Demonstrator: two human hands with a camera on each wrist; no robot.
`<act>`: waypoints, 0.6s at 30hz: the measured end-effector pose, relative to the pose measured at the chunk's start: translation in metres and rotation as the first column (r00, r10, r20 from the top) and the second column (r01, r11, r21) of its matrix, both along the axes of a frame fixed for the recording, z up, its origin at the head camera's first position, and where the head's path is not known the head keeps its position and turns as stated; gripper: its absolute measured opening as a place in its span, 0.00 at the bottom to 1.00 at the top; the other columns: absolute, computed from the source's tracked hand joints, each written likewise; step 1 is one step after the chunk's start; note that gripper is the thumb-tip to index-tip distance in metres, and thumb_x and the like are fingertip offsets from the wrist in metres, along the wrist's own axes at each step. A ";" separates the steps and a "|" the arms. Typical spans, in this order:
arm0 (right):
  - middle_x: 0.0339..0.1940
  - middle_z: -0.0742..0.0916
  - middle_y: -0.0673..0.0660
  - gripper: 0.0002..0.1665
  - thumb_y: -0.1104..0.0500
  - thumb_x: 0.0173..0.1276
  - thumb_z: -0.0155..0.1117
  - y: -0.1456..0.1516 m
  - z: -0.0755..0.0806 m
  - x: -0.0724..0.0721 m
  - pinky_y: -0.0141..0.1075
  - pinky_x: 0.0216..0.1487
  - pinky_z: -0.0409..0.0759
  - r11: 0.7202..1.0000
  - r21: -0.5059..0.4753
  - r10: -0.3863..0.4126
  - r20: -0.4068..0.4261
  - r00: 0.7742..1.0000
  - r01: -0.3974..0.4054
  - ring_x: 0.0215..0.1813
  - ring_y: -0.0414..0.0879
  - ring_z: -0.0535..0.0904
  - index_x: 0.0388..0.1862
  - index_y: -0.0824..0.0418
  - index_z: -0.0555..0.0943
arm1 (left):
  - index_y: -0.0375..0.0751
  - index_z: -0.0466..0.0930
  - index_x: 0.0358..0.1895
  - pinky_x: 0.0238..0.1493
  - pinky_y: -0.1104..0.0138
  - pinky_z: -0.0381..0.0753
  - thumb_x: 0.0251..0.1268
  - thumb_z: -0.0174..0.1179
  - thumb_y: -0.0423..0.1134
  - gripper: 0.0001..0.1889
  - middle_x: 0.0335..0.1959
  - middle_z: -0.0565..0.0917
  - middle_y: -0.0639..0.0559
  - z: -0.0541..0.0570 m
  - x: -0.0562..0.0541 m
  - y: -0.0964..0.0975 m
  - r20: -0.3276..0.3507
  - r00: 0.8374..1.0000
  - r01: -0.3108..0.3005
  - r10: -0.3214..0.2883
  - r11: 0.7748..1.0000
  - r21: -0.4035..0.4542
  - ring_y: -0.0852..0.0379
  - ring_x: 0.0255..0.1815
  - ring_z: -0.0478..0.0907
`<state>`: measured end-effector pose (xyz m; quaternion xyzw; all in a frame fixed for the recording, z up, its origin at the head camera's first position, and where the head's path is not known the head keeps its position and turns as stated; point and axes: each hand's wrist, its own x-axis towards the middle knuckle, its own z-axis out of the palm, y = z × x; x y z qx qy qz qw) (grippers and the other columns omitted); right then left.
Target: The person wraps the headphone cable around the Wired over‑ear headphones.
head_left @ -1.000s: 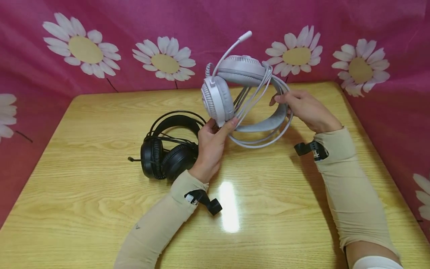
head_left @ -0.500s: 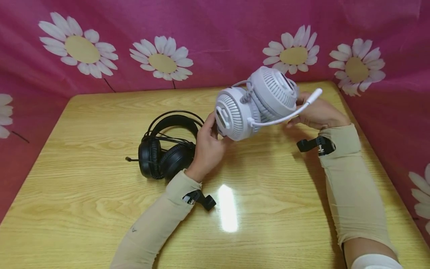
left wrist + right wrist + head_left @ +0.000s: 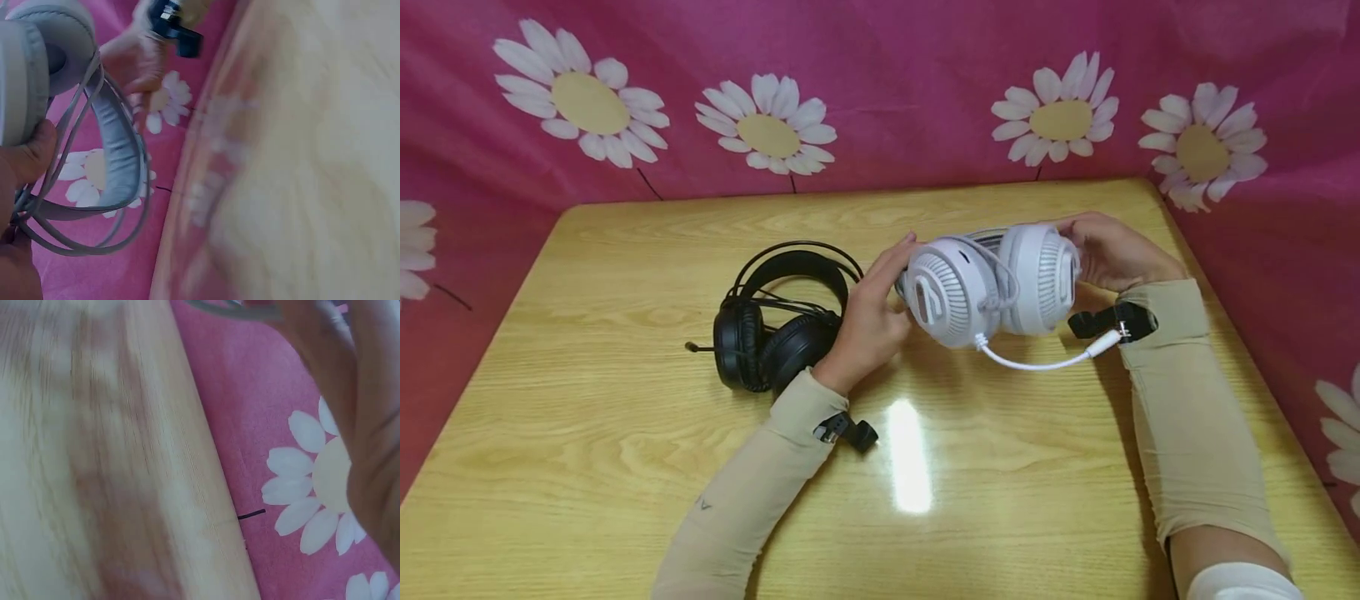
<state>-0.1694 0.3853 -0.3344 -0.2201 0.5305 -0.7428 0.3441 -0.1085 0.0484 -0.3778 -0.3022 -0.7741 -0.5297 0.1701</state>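
Note:
A white headset (image 3: 951, 292) is held above the table, its ear cups turned toward me and its boom microphone (image 3: 1103, 343) curving down to the right. My left hand (image 3: 874, 321) grips its left side; in the left wrist view, the thumb (image 3: 39, 150) lies beside an ear cup and loose grey cable. My right hand (image 3: 1123, 250) holds the right side, its fingertips hidden behind the right ear cup. In the right wrist view, the fingers (image 3: 325, 369) reach a grey strand at the top edge. A black headset (image 3: 797, 346) lies on the table, left of the white one.
The wooden table (image 3: 1000, 483) carries a bright light reflection near its middle. Behind it hangs a pink cloth (image 3: 887, 100) with large daisies. Both forearms wear beige sleeves, with a small black camera (image 3: 850, 431) strapped at the left wrist.
The white headset has turned over, its ear cups swinging toward me and downward while the microphone tip moved from upper left to lower right. The black headset has stayed put.

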 end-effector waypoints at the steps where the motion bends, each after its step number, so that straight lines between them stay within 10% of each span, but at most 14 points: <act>1: 0.55 0.90 0.54 0.32 0.68 0.82 0.28 -0.002 0.002 -0.001 0.35 0.47 0.89 1.000 0.012 0.013 0.019 1.000 -0.013 0.48 0.42 0.89 0.67 0.63 0.80 | 0.35 0.77 0.67 0.76 0.64 0.71 0.47 0.55 0.09 0.39 0.69 0.79 0.39 0.000 0.000 -0.001 -0.037 0.999 -0.015 0.014 0.999 -0.039 0.45 0.78 0.71; 5: 0.69 0.83 0.49 0.27 0.60 0.86 0.38 -0.014 0.013 0.002 0.37 0.52 0.88 0.983 0.177 -0.041 0.000 0.999 0.040 0.56 0.42 0.87 0.80 0.61 0.66 | 0.37 0.80 0.63 0.81 0.65 0.63 0.47 0.54 0.09 0.37 0.67 0.82 0.41 0.000 -0.003 -0.003 -0.167 0.986 -0.031 0.009 0.992 -0.125 0.43 0.79 0.69; 9: 0.71 0.76 0.50 0.38 0.56 0.84 0.50 -0.029 0.020 0.008 0.32 0.51 0.87 0.899 0.403 -0.137 -0.108 0.985 0.169 0.55 0.37 0.84 0.86 0.59 0.49 | 0.40 0.82 0.61 0.83 0.62 0.59 0.51 0.57 0.12 0.32 0.65 0.84 0.44 0.001 -0.004 -0.003 -0.273 0.959 -0.131 0.080 0.975 -0.177 0.44 0.76 0.73; 15: 0.79 0.62 0.63 0.46 0.54 0.83 0.52 -0.041 0.018 0.009 0.31 0.52 0.86 0.828 0.527 -0.139 -0.135 0.981 0.190 0.56 0.39 0.85 0.87 0.55 0.38 | 0.44 0.85 0.59 0.66 0.55 0.72 0.58 0.56 0.17 0.28 0.62 0.87 0.50 -0.001 0.000 0.000 -0.408 0.876 -0.375 0.257 0.895 -0.240 0.44 0.61 0.77; 18: 0.81 0.62 0.67 0.47 0.52 0.83 0.52 -0.042 0.016 0.009 0.31 0.53 0.85 0.806 0.564 -0.115 -0.154 0.981 0.182 0.58 0.42 0.84 0.87 0.58 0.38 | 0.45 0.85 0.59 0.62 0.54 0.72 0.61 0.56 0.19 0.26 0.64 0.86 0.50 -0.002 0.002 0.002 -0.408 0.865 -0.417 0.291 0.870 -0.263 0.45 0.57 0.74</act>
